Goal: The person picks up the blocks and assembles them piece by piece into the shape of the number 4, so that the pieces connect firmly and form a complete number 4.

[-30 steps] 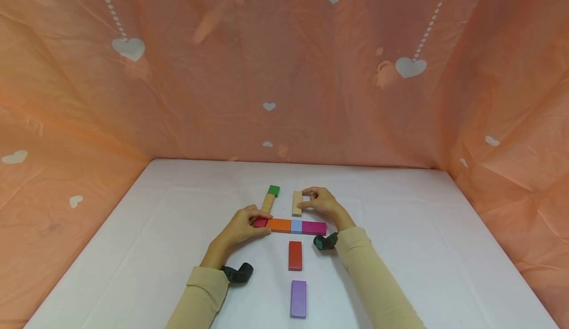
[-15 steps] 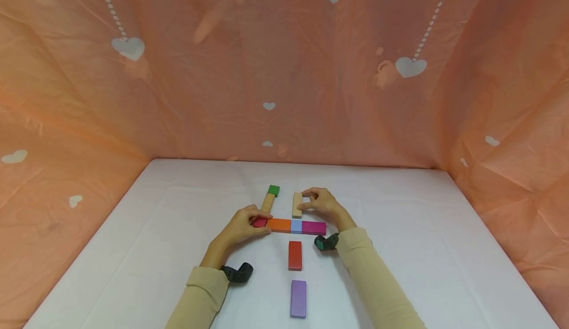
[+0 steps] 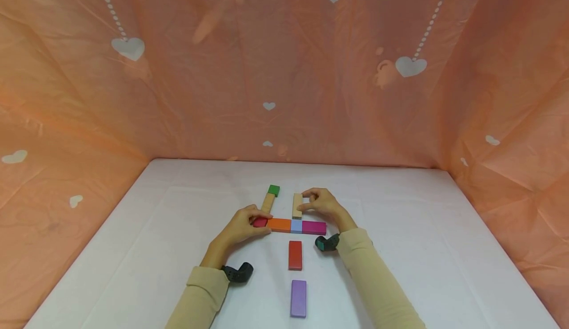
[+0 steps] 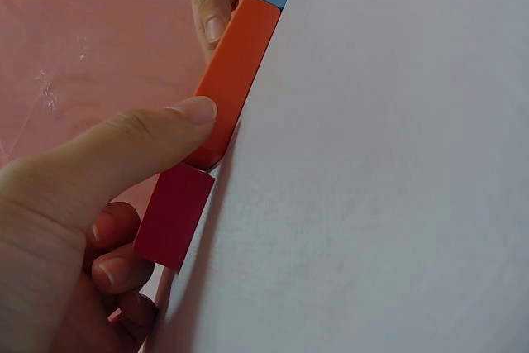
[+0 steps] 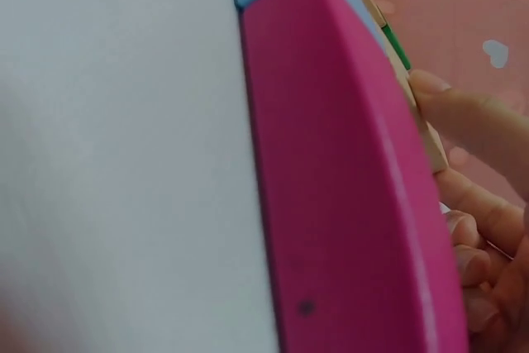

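In the head view my left hand (image 3: 242, 227) holds the left end of the orange block (image 3: 279, 225) between thumb and index finger. In the left wrist view, the thumb lies on the orange block, and curled fingers show beside the crimson block (image 4: 173, 217). My right hand (image 3: 323, 203) pinches a plain wooden block (image 3: 297, 205), with thumb and index finger on it. That block points away from the row, its near end at the light blue block (image 3: 296, 226). A magenta block (image 3: 313, 228) ends the row on the right.
Another plain wooden block (image 3: 267, 203) leads from the row's left end to a green block (image 3: 273, 190). Nearer lie a red block (image 3: 295, 255) and a purple block (image 3: 299, 299), apart from the row. Orange cloth (image 3: 284, 121) hangs around the white table (image 3: 391, 195).
My right hand has slid the plain wooden block slightly nearer, closing the gap to the light blue block. The left hand and the other blocks stay where they were.
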`<state>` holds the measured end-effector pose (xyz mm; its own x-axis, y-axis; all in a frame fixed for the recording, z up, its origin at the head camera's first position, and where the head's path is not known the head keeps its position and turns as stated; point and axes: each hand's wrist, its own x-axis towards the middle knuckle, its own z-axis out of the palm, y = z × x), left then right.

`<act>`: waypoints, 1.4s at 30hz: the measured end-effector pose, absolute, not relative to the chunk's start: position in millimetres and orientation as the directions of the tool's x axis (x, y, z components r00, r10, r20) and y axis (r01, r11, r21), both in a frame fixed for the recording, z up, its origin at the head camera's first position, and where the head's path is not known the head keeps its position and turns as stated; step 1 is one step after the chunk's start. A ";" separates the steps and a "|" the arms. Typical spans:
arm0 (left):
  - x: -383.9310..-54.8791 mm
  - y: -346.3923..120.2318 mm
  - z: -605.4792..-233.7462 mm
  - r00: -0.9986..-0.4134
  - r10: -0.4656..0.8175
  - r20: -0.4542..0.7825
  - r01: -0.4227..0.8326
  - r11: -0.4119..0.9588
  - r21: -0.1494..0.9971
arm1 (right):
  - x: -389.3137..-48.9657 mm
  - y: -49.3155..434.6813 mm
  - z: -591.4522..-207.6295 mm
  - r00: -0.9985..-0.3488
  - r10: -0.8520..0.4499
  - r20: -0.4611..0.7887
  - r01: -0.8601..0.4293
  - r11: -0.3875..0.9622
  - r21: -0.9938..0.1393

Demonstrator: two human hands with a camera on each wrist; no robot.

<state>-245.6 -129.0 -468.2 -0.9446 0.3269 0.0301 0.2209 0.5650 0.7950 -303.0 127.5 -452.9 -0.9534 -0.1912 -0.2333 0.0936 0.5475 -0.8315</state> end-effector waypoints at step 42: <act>-244.2 -128.1 -466.0 -0.942 0.334 0.041 0.236 0.567 0.789 | -296.8 128.6 -450.1 -0.948 -0.221 -0.228 0.079 0.532 -0.843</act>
<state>-244.2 -128.1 -466.0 -0.9415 0.3344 0.0413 0.2359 0.5668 0.7894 -296.8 128.6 -450.1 -0.9482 -0.2211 -0.2282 0.0788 0.5323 -0.8429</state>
